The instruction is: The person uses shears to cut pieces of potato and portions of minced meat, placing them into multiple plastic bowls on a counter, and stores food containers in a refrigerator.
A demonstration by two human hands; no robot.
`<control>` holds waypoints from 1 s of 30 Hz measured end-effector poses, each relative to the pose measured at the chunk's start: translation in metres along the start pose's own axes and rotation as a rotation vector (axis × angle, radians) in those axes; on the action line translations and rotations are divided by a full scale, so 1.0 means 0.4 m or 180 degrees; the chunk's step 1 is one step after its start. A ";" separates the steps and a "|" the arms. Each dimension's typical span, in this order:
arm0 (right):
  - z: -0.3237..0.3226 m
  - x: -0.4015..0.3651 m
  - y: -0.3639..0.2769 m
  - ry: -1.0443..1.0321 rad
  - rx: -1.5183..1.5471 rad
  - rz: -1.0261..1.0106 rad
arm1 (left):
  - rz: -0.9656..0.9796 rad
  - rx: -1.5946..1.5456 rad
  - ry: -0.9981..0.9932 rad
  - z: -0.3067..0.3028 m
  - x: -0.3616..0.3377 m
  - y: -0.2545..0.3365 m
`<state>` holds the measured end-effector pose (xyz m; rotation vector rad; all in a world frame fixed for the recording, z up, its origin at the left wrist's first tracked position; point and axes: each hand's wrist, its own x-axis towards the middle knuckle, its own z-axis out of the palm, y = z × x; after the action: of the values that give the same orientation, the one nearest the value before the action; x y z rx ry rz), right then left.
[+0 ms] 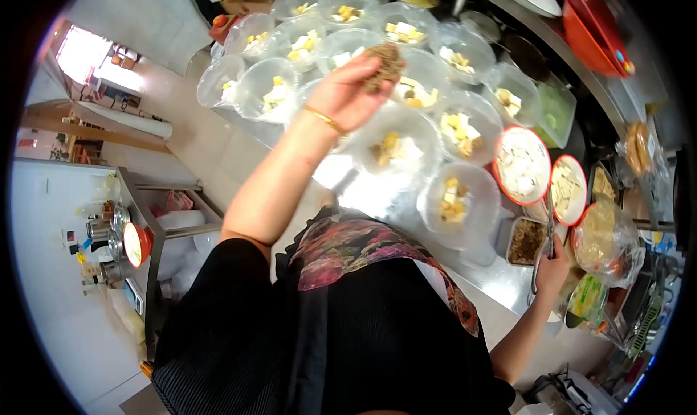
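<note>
My left hand [352,92] is raised over the plastic bowls, its fingers closed round a clump of brown minced food [385,67]. Beneath and around it stand several clear plastic bowls [367,143] holding white and yellow chunks; a few also show brown bits. Down at the right, my right hand [553,266] grips metal tongs [549,230]. Right beside it sits a metal container [526,242] of similar brown mince. Just beyond are a red-rimmed bowl of white cubes [521,165] and another red-rimmed bowl of pale pieces [568,188].
The bowls crowd a shiny metal table [494,281]. A greenish plastic tub [557,114] stands at the back right, with red bowls [592,34] on a shelf above. Plastic-wrapped food [606,241] lies at the right edge. A side shelf [163,248] is at the left.
</note>
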<state>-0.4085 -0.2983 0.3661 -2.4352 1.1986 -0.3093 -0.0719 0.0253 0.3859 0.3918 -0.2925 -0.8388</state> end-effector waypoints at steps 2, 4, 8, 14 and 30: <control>0.046 -0.005 -0.156 -0.0095 0.0445 -0.0301 | 0.0170 0.0734 0.0827 -0.061 -0.078 0.149; 0.105 -0.028 -0.330 -0.0306 0.0378 -0.0454 | 0.0111 0.1656 0.1760 -0.119 -0.144 0.265; 0.286 -0.104 -0.721 -0.1465 0.1115 -0.1187 | -0.0495 0.3020 0.2231 -0.394 -0.243 0.412; 0.525 -0.186 -1.054 -0.3411 0.1782 -0.0687 | -0.0790 0.1545 0.2376 -0.473 -0.263 0.512; 0.600 -0.163 -1.179 -0.3246 0.1555 -0.0561 | -0.0914 0.1069 0.1615 -0.486 -0.212 0.602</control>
<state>-0.0273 0.0744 0.3631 -1.8210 0.3862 0.4965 0.1110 0.2782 0.3123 0.9579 0.1027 -0.9396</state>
